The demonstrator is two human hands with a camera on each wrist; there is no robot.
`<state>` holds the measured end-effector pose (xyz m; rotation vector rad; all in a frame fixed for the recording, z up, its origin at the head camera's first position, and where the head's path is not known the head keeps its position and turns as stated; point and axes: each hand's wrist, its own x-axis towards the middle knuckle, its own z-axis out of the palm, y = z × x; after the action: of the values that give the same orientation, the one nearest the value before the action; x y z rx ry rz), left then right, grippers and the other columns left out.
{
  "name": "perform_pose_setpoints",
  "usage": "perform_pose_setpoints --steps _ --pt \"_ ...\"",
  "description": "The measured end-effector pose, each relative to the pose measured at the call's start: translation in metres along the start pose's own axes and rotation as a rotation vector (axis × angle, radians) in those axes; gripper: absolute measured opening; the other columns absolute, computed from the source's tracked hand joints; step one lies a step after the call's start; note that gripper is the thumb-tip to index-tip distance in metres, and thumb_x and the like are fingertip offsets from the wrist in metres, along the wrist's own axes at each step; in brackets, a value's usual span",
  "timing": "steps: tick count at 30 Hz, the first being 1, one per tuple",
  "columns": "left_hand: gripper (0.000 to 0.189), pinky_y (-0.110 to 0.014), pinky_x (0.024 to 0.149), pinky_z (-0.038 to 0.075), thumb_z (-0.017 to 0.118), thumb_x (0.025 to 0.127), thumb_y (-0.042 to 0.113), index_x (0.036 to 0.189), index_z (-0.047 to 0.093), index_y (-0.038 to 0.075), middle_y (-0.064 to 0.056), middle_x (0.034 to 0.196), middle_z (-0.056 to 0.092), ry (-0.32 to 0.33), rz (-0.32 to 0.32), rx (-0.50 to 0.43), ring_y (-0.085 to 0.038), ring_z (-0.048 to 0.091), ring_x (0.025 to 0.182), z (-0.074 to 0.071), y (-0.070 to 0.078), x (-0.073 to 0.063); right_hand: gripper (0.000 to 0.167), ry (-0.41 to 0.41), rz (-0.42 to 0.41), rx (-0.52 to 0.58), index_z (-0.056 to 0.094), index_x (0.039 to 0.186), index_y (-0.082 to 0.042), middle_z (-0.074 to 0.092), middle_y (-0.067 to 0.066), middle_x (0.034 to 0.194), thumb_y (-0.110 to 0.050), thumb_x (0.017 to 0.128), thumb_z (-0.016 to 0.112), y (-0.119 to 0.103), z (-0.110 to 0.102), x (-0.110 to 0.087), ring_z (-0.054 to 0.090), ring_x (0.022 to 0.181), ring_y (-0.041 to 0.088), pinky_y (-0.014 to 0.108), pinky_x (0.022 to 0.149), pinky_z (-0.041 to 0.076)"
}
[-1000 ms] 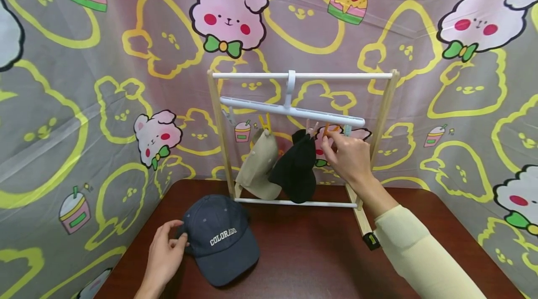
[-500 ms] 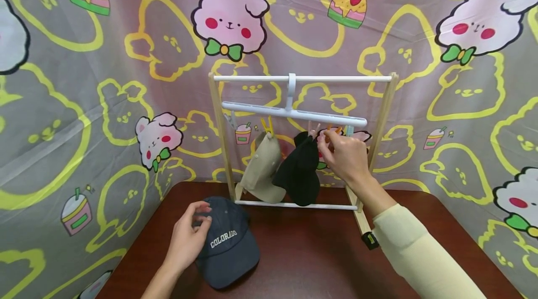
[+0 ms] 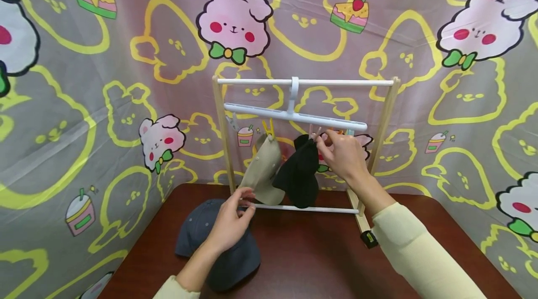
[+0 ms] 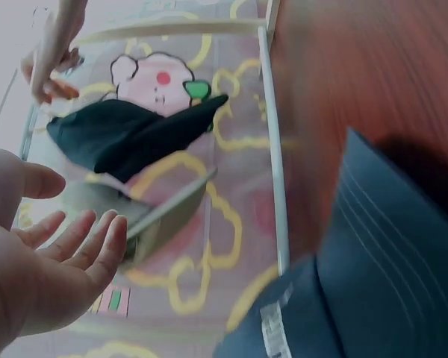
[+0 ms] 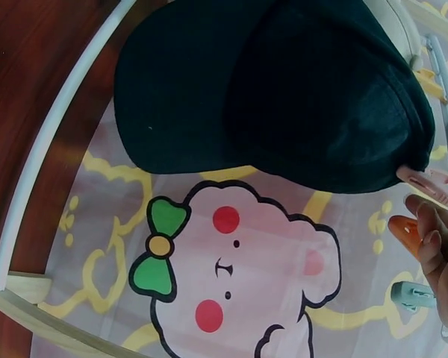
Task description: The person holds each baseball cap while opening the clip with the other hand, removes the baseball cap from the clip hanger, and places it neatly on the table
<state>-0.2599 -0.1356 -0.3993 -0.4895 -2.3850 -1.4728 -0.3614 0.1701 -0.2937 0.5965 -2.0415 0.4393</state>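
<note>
My right hand is raised beside the hanger's low end and pinches an orange clothes peg. Just left of it, a black cap hangs from a pink peg. Farther left hangs a beige cap under a yellow peg. My left hand, fingers loosely bent and holding nothing, is in front of the beige cap. Its wrist overlaps a navy cap on the table, hiding the lettering in the head view; part of it shows in the left wrist view.
A tilted white hanger hangs on a wooden rack with white rails. A pale teal peg and a grey peg hang near its ends. A small black object sits at the rack's right foot on the brown table.
My left hand has moved from the navy cap's left side, across it, toward the rack. The right hand has shifted slightly left with the orange peg, closer to the pink one.
</note>
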Motion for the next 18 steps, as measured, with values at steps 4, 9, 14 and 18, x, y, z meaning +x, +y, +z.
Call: perform_pose_setpoints --steps 4,9,14,18 --pt "0.045 -0.03 0.083 0.057 0.061 0.101 0.008 0.145 0.05 0.005 -0.015 0.14 0.058 -0.054 0.02 -0.043 -0.024 0.066 0.111 0.017 0.006 0.013 0.022 -0.017 0.009 0.017 0.062 0.081 -0.013 0.063 0.003 0.062 -0.026 0.099 0.063 0.001 0.001 0.001 0.061 0.053 0.022 0.036 0.045 0.042" --pt "0.056 -0.042 0.089 0.057 0.059 0.104 0.019 0.153 0.038 0.003 -0.017 0.152 0.047 -0.102 -0.016 -0.091 -0.027 0.065 0.116 0.033 0.007 0.027 0.024 -0.017 0.016 0.02 0.065 0.084 -0.009 0.064 0.005 0.061 -0.027 0.1 0.061 0.003 0.004 0.001 0.062 0.054 0.024 0.039 0.046 0.045" --pt "0.062 -0.038 0.085 0.058 0.058 0.105 0.02 0.157 0.029 0.001 -0.02 0.157 0.041 -0.117 -0.059 -0.182 -0.032 0.068 0.111 0.045 0.009 0.041 0.026 -0.007 0.029 0.025 0.069 0.086 -0.006 0.06 0.003 0.057 -0.027 0.099 0.062 0.007 0.005 0.003 0.059 0.051 0.023 0.039 0.046 0.044" --pt "0.062 -0.04 0.085 0.06 0.056 0.106 0.021 0.157 0.028 0.002 -0.019 0.159 0.038 -0.127 -0.101 -0.266 -0.034 0.07 0.106 0.053 0.01 0.049 0.027 -0.005 0.041 0.064 0.071 0.089 -0.004 0.063 0.005 0.059 -0.027 0.099 0.063 0.009 0.008 0.003 0.062 0.053 0.024 0.04 0.048 0.047"
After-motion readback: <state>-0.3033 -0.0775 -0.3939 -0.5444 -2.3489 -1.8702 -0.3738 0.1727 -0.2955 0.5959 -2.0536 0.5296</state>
